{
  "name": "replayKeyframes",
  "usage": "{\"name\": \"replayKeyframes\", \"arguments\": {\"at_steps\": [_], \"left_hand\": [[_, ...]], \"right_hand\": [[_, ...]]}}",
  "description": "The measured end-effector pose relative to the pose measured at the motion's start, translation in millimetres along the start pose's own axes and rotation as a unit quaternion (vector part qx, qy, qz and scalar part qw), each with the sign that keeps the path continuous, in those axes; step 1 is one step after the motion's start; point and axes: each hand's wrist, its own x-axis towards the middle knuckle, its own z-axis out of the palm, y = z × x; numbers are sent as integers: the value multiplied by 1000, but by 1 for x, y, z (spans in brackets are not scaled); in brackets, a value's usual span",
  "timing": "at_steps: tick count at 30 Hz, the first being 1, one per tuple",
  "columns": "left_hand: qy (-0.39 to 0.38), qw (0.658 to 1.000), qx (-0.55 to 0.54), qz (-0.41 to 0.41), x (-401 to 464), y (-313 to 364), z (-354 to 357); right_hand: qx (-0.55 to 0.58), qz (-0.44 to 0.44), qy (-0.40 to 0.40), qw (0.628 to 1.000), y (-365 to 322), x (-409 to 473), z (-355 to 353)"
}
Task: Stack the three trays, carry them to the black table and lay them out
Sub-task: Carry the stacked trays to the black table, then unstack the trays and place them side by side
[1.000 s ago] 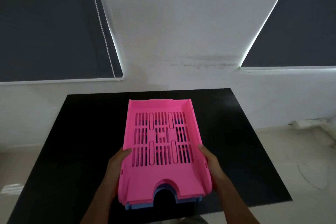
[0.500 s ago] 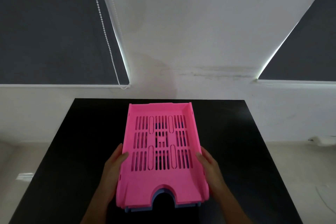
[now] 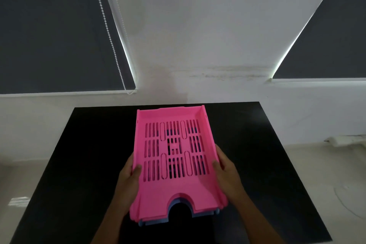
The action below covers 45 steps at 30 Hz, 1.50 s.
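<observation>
A pink slotted tray (image 3: 174,188) lies on top of a stack, with a blue tray (image 3: 158,222) showing beneath its front edge and through the slots. I cannot tell whether a third tray sits between them. The stack is over the middle of the black table (image 3: 69,174); contact with the tabletop is hidden. My left hand (image 3: 129,176) grips the stack's left side, thumb on the pink rim. On the opposite side my right hand (image 3: 225,170) holds the right wall, thumb over the rim.
A white wall stands behind the table, with dark roller blinds (image 3: 49,29) at left and right and a bead cord (image 3: 108,31) hanging by the left one. Pale floor (image 3: 326,174) lies to the right of the table.
The view has moved closer and centred on the table. The stack has shifted a little forward over the tabletop, with both hands keeping their grip on its sides.
</observation>
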Motion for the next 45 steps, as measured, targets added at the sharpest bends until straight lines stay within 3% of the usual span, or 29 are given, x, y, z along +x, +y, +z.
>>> {"name": "replayKeyframes", "arguments": {"at_steps": [13, 25, 30, 38, 45], "left_hand": [[-8, 998, 4, 64, -19, 28, 37], [-43, 996, 8, 83, -20, 55, 225], [-32, 997, 28, 71, -19, 51, 281], [25, 996, 82, -2, -16, 32, 314], [27, 990, 134, -28, -10, 14, 319]], "right_hand": [[58, -38, 28, 997, 8, -9, -44], [31, -32, 93, 995, 42, 8, -227], [25, -20, 88, 996, 69, 31, -273], [26, 23, 49, 998, 119, 49, -278], [15, 30, 19, 999, 131, 54, -275]]}}
